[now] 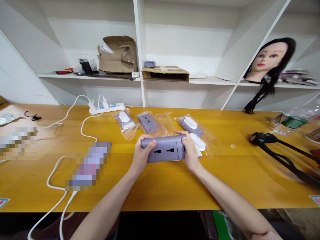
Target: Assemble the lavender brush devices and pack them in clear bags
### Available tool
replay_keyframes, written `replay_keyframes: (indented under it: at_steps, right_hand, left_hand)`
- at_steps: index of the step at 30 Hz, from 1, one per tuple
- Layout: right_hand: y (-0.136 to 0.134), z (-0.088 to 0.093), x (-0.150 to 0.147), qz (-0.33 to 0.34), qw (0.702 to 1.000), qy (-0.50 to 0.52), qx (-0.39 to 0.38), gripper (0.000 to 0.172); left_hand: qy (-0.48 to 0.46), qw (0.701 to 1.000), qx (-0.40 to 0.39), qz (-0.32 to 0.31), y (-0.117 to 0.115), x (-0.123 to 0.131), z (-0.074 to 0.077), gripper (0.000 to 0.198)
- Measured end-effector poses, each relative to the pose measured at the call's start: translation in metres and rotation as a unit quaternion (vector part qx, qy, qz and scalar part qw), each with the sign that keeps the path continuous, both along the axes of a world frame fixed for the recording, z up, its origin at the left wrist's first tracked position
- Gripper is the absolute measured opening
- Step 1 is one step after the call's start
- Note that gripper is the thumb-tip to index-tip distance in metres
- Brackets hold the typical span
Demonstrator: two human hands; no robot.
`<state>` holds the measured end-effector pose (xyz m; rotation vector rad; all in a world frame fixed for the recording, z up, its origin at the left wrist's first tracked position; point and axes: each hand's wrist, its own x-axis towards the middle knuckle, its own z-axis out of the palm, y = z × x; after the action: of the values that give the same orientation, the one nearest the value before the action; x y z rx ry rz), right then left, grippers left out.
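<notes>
Hiding partly behind hands (192,154), purple case (164,144)

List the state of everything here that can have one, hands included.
Purple case: held up, slotted face showing
Left hand: gripping the case's left end
Right hand: gripping the case's right end
Middle case on the table: slotted face up
Power strip: plugs inserted
Blurred device: on or off unclear
Large cardboard box: open
Mannequin head: upright
</notes>
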<state>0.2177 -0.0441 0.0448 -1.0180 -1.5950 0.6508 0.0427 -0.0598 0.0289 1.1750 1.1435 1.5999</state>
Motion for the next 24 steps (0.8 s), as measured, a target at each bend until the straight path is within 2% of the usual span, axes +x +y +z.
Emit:
replay_keyframes:
  at_steps: [5,8,12,15,19,24]
  right_hand:
    - [-0.005,0.002,0.000,-0.020,0.999,-0.007,0.025,0.033]
    - [-0.005,0.001,-0.002,-0.020,1.000,0.004,0.013,0.032]
    - [0.001,-0.001,-0.005,0.009,0.996,0.062,-0.065,0.034]
    - [0.008,0.002,-0.004,0.073,0.976,0.127,-0.160,0.040]
    - [0.011,0.013,0.006,0.156,0.948,0.124,-0.248,0.043]
    - [0.015,0.021,0.019,0.180,0.955,0.064,-0.225,0.049]
  left_hand:
    - [-0.005,1.000,0.017,0.018,-0.004,0.002,0.000,0.023]
    - [-0.021,1.000,0.003,0.008,-0.002,0.003,0.003,0.024]
    - [-0.081,0.993,-0.082,-0.008,0.008,0.001,0.005,0.028]
    - [-0.112,0.985,-0.130,-0.006,0.015,-0.003,0.006,0.034]
    - [-0.100,0.987,-0.119,-0.033,0.019,-0.012,0.008,0.035]
    - [-0.056,0.997,-0.046,-0.013,0.018,-0.019,0.011,0.031]
